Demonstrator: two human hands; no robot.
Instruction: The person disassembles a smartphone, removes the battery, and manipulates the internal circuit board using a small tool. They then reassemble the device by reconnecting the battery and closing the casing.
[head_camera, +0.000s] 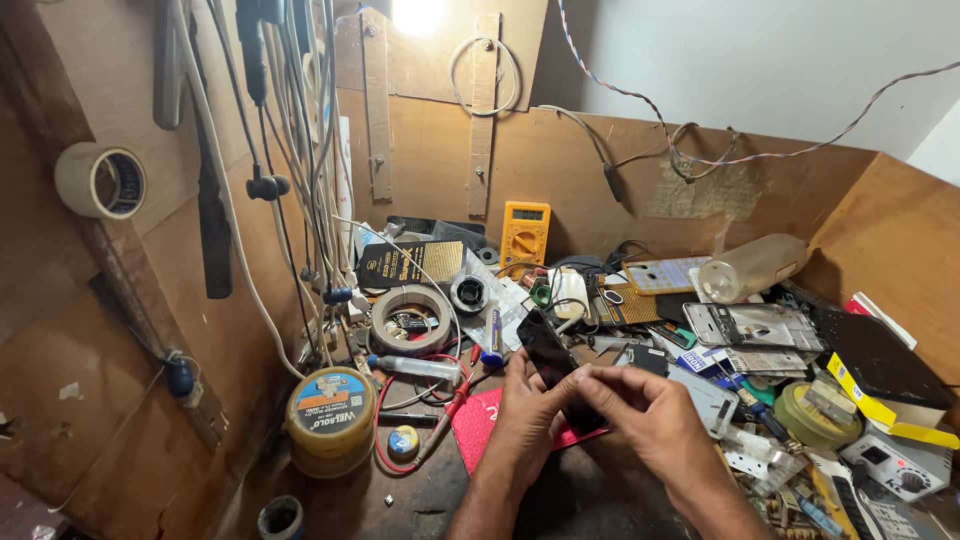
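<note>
Both hands meet low in the middle, just above the tabletop (400, 500). The left hand (525, 415) has its grip closed around a black phone (548, 358), with the fingers wrapped behind it. The phone sticks up and out of that grip, tilted to the upper left. The right hand (650, 410) reaches across from the right, and its fingertips pinch the phone's lower edge, so its grip is nearly closed too. The phone sits between the two hands, held up off the tabletop.

Under the hands lies a red mat (478, 425). To the left stands a round yellow tin (331, 420) with a blue label, and a small syringe (415, 367) lies just past it. A roll of tape (408, 320) lies a bit farther back. On the right is a heap of small parts and a yellow box (890, 410). Far back, a yellow meter (525, 235) leans on the wooden wall (600, 170). Another tape roll (100, 180) hangs on the left.
</note>
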